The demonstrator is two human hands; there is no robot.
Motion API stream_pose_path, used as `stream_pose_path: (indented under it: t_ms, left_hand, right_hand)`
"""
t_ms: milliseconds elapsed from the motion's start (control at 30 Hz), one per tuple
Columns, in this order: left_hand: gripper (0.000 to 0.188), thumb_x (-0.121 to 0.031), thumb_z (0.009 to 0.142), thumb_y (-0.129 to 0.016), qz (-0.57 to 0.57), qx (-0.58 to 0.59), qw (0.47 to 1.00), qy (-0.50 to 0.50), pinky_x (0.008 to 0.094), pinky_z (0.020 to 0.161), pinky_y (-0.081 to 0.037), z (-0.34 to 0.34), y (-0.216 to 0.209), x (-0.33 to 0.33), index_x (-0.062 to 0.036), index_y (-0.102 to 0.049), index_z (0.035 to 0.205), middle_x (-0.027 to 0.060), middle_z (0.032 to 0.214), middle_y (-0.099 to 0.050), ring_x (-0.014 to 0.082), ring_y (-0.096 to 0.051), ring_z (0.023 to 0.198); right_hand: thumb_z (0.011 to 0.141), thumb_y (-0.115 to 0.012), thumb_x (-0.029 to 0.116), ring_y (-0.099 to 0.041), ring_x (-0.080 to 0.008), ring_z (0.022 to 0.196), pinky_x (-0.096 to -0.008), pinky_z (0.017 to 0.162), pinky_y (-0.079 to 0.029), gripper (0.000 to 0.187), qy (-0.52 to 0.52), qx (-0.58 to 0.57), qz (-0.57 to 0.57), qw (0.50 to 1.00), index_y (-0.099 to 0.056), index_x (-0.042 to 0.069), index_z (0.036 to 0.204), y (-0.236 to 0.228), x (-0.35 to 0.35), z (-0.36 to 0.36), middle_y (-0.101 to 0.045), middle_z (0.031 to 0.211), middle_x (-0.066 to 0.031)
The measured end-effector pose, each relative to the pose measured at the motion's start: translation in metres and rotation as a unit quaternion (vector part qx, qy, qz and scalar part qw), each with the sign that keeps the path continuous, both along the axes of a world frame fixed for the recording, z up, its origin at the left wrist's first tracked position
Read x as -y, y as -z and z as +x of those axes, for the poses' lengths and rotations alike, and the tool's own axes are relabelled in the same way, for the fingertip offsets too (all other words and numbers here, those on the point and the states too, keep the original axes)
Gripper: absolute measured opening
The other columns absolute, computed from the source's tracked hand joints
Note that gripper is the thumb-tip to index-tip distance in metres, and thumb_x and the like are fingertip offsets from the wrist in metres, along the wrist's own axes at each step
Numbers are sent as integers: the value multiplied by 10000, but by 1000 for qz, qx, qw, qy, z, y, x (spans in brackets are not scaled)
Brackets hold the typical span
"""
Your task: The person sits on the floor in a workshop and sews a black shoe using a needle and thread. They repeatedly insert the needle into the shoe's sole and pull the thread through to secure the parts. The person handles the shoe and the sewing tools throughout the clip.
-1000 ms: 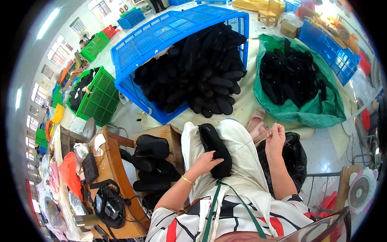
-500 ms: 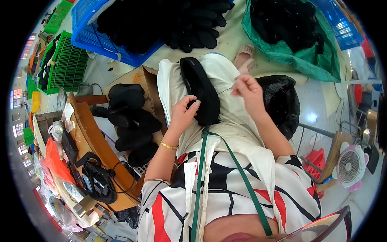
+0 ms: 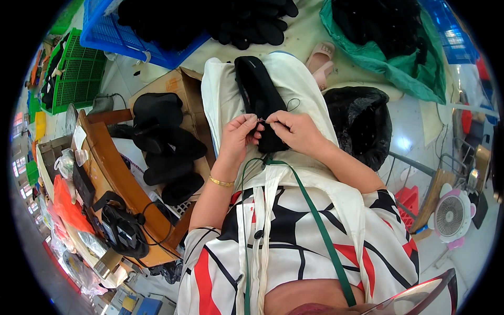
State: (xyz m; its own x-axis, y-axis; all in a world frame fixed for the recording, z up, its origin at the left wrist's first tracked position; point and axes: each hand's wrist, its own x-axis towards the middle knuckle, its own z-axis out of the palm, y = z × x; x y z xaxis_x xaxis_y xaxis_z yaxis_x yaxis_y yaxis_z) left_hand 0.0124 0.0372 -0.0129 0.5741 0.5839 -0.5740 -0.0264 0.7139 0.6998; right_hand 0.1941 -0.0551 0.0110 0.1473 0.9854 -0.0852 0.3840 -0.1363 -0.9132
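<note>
A long black shoe piece point(image 3: 257, 92) lies along my lap on a white apron point(image 3: 299, 79). My left hand point(image 3: 237, 137) and my right hand point(image 3: 295, 131) meet over its near end, fingertips pinched together on a thin dark thread point(image 3: 292, 103) that loops up to the right. A gold bracelet sits on my left wrist. Whether a needle is between the fingers is too small to tell.
A cardboard box point(image 3: 181, 94) with stacked black shoe pieces point(image 3: 164, 149) stands at my left. A wooden bench point(image 3: 113, 168) with clutter curves beside it. A blue crate point(image 3: 136, 37) and a green bag point(image 3: 383, 55) of black pieces lie ahead, a black bag point(image 3: 362, 123) and a small fan point(image 3: 451, 215) to the right.
My right hand came down from beside my knee to the black piece's near end. Both hands now pinch together there. The view tipped further down.
</note>
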Motion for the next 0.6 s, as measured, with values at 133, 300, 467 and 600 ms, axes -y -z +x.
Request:
stream_pose_path:
  t_ms: [133, 300, 467, 600]
  left_hand:
    - [189, -234, 956, -653, -4, 6, 1000, -13, 199, 561, -487, 0, 0, 2, -49, -665, 990, 29, 842, -695, 72, -606, 650]
    - [181, -227, 958, -650, -6, 9, 1000, -16, 200, 560, -490, 1, 0, 2, -50, -666, 992, 29, 839, -697, 73, -607, 646]
    - [173, -215, 963, -644, 2, 12, 1000, -21, 207, 586, -499, -1, 1, 4, -48, -667, 1003, 36, 858, -696, 87, -613, 680]
    - [161, -176, 948, -663, -7, 28, 998, -59, 216, 619, -514, 1, -4, 8, -41, -672, 1034, 37, 878, -692, 94, -614, 725]
  right_hand:
    - [896, -597, 150, -664, -338, 698, -391, 632, -526, 140, -3, 12, 0, 1000, -669, 76, 991, -1, -2, -1, -683, 812, -160]
    - [896, -599, 150, -664, -345, 701, -393, 633, -527, 140, -1, 13, 3, 1000, -668, 70, 988, 0, -2, -1, -683, 810, -166]
    - [893, -600, 146, -660, -357, 705, -394, 636, -527, 140, -1, 15, 8, 1000, -665, 62, 985, -1, -4, -2, -680, 811, -171]
    - [932, -595, 99, -583, -96, 614, -261, 569, -467, 149, -16, -36, -61, 997, -657, 15, 1040, -6, -4, -1, -634, 722, -59]
